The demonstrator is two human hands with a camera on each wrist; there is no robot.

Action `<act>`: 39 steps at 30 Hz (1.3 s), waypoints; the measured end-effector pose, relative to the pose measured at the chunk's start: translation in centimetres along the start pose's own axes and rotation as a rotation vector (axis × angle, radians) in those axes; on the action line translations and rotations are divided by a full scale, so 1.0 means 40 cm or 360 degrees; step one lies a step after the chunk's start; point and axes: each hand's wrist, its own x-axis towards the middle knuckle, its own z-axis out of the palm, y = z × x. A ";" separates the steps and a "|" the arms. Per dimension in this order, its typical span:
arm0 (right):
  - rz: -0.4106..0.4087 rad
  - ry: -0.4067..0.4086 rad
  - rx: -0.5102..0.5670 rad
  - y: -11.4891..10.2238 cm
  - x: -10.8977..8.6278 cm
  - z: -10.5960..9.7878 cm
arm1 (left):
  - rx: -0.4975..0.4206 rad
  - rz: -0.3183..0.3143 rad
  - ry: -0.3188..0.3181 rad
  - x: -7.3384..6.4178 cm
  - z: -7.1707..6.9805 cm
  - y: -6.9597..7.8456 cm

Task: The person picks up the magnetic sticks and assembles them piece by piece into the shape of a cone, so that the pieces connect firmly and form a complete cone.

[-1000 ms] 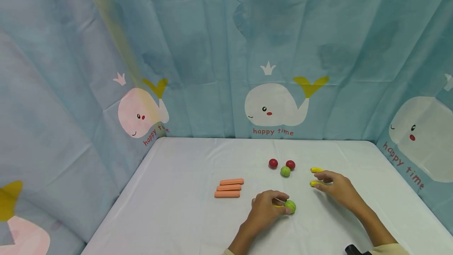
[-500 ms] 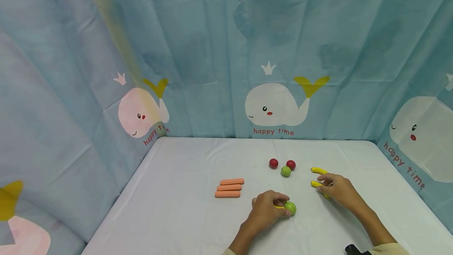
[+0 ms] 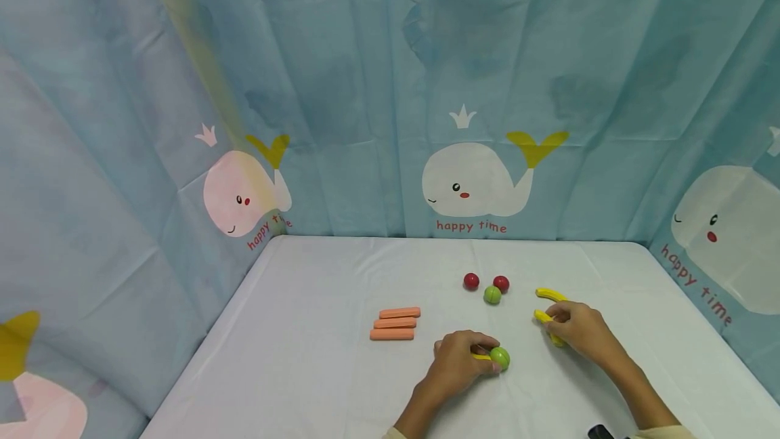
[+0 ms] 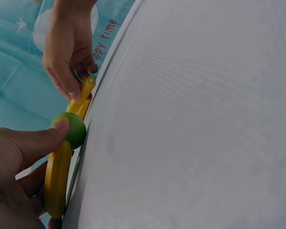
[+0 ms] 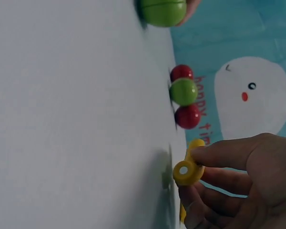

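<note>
My left hand (image 3: 457, 361) is low over the table, its thumb on a grooved green ball (image 3: 500, 358). Just behind that ball, a toy banana (image 4: 58, 179) lies between the thumb and curled fingers in the left wrist view. To the right, my right hand (image 3: 581, 327) pinches a second toy banana (image 5: 189, 172) between thumb and fingers, close over the table. Its tip (image 3: 542, 316) points to the far left. Another toy banana (image 3: 550, 294) lies right behind, its near end covered by the right hand.
Two red balls (image 3: 471, 281) and another green ball (image 3: 492, 295) sit together toward the back of the white table (image 3: 317, 276). Several orange sticks (image 3: 392, 335) lie side by side left of the left hand. A whale-print curtain (image 3: 353, 175) stands behind. A black object (image 3: 600, 432) is at the front edge.
My right hand has drawn slightly right and nearer, and the banana in it has turned so that its near end shows below the fingers. The left hand has barely moved.
</note>
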 end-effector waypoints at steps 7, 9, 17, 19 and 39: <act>0.0012 0.0029 0.0068 -0.031 -0.014 0.011 | -0.0015 0.0011 0.0001 0.002 -0.002 -0.002; 0.0013 0.0025 0.0106 -0.039 -0.021 0.018 | -0.0023 0.0002 0.0001 0.001 -0.002 -0.003; 0.0046 0.0008 0.0256 -0.061 -0.040 0.044 | -0.0021 -0.0002 -0.0010 -0.003 0.001 -0.007; 0.0052 0.0006 0.0280 -0.065 -0.043 0.049 | -0.0027 0.0014 0.0000 -0.002 0.000 -0.007; 0.0108 -0.0030 0.0350 -0.108 -0.056 0.091 | -0.0014 0.0051 0.0015 -0.002 -0.003 -0.005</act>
